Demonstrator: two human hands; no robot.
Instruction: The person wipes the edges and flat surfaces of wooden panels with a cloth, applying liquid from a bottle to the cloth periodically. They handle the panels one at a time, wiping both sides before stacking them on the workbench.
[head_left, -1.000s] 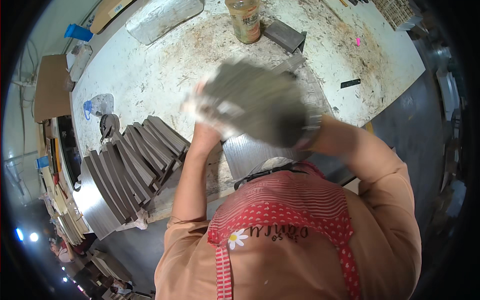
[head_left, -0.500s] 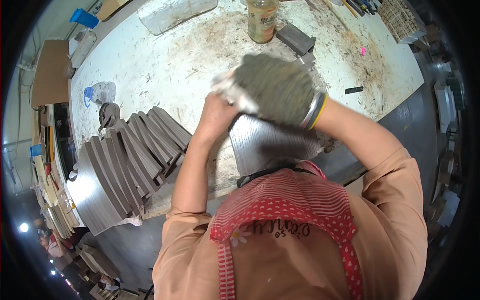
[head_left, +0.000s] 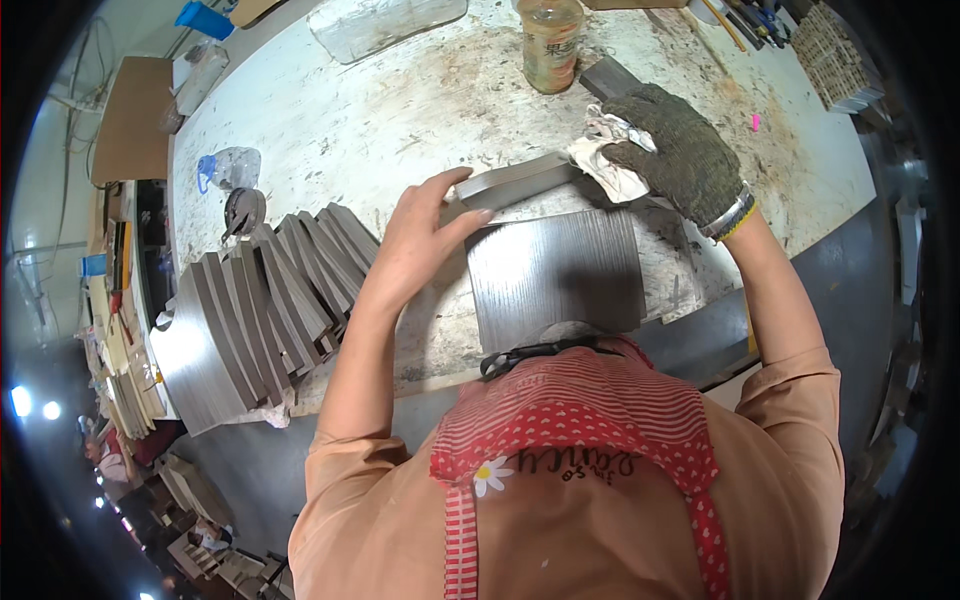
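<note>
Ungloved, my left hand (head_left: pixel 425 235) has its thumb and forefinger around the left end of a narrow grey strip-like piece (head_left: pixel 522 184), which lies crosswise on the table. A dark knitted glove covers my right hand (head_left: pixel 685 150), whose fingers are closed on a crumpled white cloth (head_left: pixel 615 170) with dark stains. The cloth is at the strip's right end; whether they touch is hard to tell. Nearer to me lies a flat grey panel (head_left: pixel 555 265) with a streaked, shiny face. Left of my left forearm, several curved grey panels (head_left: pixel 265 310) stand leaning in a row.
The stained white worktable (head_left: pixel 400 110) also holds a bottle (head_left: pixel 550 50), a dark block (head_left: pixel 608 78), a roll of tape (head_left: pixel 243 212), a clear plastic jug (head_left: pixel 236 168) and a pink bit (head_left: pixel 756 122). A woven-looking stack (head_left: pixel 838 60) stands at the far right corner.
My hands have parted: the right, with the cloth, has swung away to the right, and the left has come to the strip's left end. The strip now shows between them.
</note>
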